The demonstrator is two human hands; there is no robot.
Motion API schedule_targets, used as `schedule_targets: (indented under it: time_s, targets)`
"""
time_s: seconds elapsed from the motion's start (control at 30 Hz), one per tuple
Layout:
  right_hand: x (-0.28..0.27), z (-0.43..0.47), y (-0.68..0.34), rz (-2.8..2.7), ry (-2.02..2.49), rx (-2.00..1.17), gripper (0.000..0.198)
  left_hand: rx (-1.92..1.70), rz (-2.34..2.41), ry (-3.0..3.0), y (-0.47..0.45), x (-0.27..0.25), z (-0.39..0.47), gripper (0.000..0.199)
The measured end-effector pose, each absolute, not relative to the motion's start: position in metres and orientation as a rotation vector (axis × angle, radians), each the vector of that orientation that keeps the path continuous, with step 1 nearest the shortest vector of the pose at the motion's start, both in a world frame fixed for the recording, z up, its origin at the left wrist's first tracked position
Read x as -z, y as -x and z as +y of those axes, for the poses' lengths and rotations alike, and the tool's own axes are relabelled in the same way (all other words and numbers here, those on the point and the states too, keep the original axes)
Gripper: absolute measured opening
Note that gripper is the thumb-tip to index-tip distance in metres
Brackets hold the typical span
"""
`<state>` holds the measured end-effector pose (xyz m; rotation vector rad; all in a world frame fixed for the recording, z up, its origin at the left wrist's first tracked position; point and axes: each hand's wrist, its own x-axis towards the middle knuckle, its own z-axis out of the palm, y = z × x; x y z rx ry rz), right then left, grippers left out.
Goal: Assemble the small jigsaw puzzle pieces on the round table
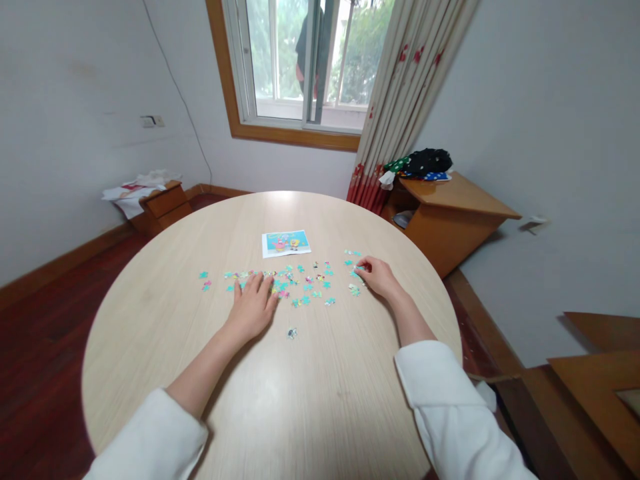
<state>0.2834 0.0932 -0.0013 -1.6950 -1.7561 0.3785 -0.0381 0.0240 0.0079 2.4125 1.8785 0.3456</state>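
Observation:
Many small puzzle pieces, mostly turquoise with bits of pink and yellow, lie scattered over the round table. My left hand rests with fingers spread on the left part of the scatter, covering some pieces. At the right end of the scatter, my right hand pinches a puzzle piece between thumb and fingertips, partly hidden by them. Behind the pieces lies a printed picture card with cartoon figures on turquoise. A single dark-and-white piece sits apart, nearer to me.
A wooden cabinet with folded cloths on it stands beyond the table's right edge. Back left is a small wooden stool with white papers or cloth. A window and a long curtain are behind the table.

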Motion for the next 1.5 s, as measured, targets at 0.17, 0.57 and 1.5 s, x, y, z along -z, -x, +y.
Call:
schedule_targets:
  time_s: [0.17,0.57,1.5]
  targets:
    - [-0.008,0.090,-0.269,-1.614,1.494,-0.621,0.021,-0.162,2.101,-2.222,0.041,-0.012,0.025,0.055]
    - [-0.011,0.084,-0.237,-1.993,1.566,-0.342,0.014,-0.136,2.096,-2.235,0.043,-0.007,0.026,0.055]
    - [-0.017,0.078,-0.305,-1.587,1.645,-0.577,0.028,-0.136,2.108,-2.228,0.043,-0.011,0.025,0.053]
